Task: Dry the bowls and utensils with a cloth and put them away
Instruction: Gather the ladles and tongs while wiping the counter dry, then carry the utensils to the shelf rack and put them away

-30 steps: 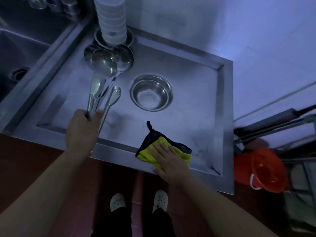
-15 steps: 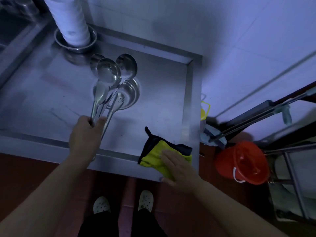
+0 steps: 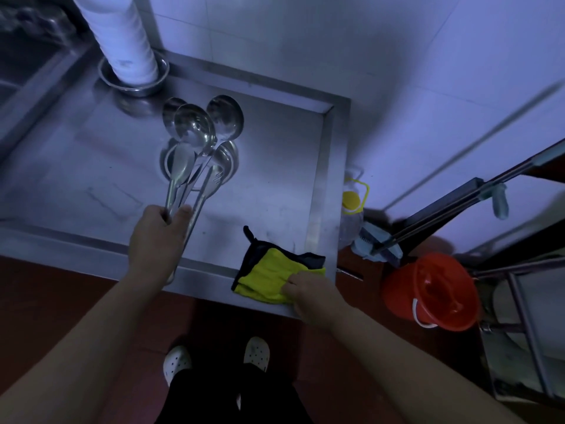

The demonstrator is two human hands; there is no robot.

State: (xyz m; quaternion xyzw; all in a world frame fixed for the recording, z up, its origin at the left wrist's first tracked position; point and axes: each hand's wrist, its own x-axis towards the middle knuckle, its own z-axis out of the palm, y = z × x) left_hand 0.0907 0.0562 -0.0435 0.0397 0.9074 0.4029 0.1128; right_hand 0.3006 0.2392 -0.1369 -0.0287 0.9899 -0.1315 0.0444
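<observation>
My left hand (image 3: 156,240) grips the handles of a bundle of steel utensils (image 3: 195,139), several ladles and spoons fanned out above the steel counter (image 3: 76,185). A small steel bowl (image 3: 230,154) sits on the counter, mostly hidden behind the ladle heads. My right hand (image 3: 308,290) pinches the near right edge of a yellow and dark cloth (image 3: 266,278) lying at the counter's front right corner. A tall stack of white bowls (image 3: 122,38) stands in a steel bowl (image 3: 134,82) at the back.
A sink basin (image 3: 18,56) lies at the far left. Right of the counter stand a clear bottle with a yellow cap (image 3: 351,206), a mop (image 3: 428,224), a red bucket (image 3: 431,289) and a metal rack (image 3: 526,316). White tiled wall behind.
My right hand has slid back off the cloth's top and now pinches its near edge. The view has shifted right. The left hand still holds the utensils over the small bowl.
</observation>
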